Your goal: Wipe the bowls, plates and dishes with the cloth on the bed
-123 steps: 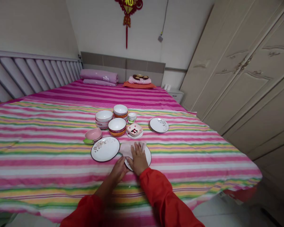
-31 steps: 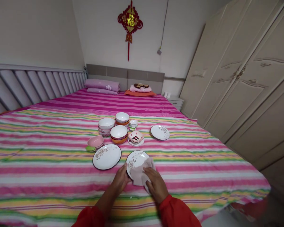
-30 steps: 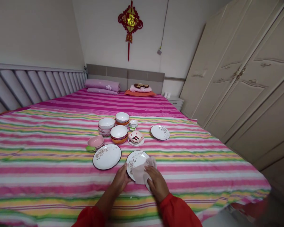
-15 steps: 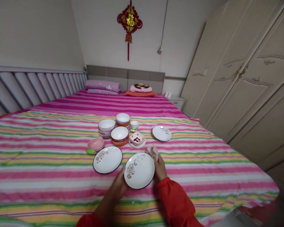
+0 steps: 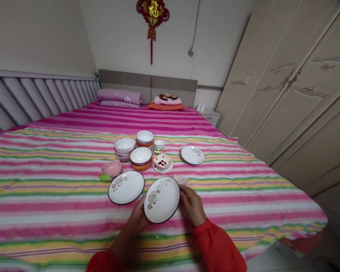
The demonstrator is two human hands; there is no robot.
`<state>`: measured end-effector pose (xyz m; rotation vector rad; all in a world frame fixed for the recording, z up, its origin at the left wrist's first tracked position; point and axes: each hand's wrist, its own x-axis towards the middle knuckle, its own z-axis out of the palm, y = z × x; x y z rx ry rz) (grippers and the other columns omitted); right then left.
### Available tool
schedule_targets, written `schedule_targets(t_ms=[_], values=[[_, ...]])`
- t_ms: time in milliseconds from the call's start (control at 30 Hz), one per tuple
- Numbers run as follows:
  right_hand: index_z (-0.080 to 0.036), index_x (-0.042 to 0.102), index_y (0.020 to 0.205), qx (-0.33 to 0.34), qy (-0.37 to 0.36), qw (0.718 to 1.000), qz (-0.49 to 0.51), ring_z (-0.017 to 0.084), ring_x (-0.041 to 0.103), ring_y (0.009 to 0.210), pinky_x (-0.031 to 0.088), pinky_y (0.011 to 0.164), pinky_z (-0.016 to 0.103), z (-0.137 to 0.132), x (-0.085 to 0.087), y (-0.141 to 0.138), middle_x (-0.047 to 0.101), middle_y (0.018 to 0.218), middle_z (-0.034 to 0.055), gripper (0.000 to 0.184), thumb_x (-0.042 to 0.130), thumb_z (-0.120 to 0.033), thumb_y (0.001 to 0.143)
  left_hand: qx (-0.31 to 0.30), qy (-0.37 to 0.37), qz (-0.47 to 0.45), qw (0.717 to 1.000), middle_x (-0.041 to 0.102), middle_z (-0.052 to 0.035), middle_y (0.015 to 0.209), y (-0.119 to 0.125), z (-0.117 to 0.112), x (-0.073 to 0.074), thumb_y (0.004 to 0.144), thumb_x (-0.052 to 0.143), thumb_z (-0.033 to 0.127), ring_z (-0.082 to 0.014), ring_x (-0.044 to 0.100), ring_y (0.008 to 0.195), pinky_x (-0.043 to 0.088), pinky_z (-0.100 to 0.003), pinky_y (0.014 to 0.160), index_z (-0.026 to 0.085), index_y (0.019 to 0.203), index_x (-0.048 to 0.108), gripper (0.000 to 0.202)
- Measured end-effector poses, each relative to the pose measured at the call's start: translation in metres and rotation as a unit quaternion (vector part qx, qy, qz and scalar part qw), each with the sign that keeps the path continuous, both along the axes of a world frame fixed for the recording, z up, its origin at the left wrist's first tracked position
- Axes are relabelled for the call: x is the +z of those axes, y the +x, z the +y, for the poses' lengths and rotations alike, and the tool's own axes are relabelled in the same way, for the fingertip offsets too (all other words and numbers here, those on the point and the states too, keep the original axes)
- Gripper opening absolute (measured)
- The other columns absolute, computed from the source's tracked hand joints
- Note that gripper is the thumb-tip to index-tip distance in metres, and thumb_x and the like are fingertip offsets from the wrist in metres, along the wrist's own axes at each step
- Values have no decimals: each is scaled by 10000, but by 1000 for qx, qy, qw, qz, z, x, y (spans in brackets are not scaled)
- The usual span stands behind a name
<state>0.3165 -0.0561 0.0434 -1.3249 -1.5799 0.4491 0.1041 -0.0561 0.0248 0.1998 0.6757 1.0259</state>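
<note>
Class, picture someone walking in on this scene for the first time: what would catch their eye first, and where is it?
The white floral plate stands out first, held tilted in the middle foreground between the left hand and right hand, with a pale cloth at its far rim. Next comes the bright striped bedspread filling the view, with stacked bowls near its centre and a red knot ornament high on the wall.
</note>
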Motion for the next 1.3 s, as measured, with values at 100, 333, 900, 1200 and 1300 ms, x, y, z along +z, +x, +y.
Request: schedule_targets(t_ms=[100,333,900,1200,1300], values=[[-200,670,1018,49,-12,999,-3,226,598,936,459,850,354,-2,4,-7,680,994,88,284,468,-317,858,11,-18,6,1000,724,-141,1033,1,-1,5,938,333,400,-277,607,1113,421,-445,1010,92,1383,407,547],[-180,491,562,35,-114,973,197,118,414,554,332,529,239,-22,24,-24,444,532,-33,482,500,-578,833,3,34,-7,999,705,-120,1101,-1,1,-7,913,407,409,-271,575,1161,408,-434,1022,163,1378,431,527],[-196,434,438,-38,-181,878,442,59,241,283,174,321,218,30,28,39,327,281,-56,484,636,-517,738,-76,58,53,994,621,-153,1239,-10,6,-15,923,397,433,-256,600,1105,444,-425,896,236,1431,334,548],[-178,502,667,-192,-205,848,449,61,276,271,189,287,198,118,26,78,473,374,-43,214,573,-305,824,-79,34,49,995,611,-157,1251,-9,9,-13,933,378,403,-253,596,1096,457,-414,859,201,1439,308,549],[-172,502,704,-206,-218,844,446,65,288,262,194,283,194,132,18,79,471,367,-45,189,558,-287,843,-80,28,49,995,615,-148,1242,-9,9,-11,926,394,402,-250,607,1073,466,-401,838,217,1406,368,515]])
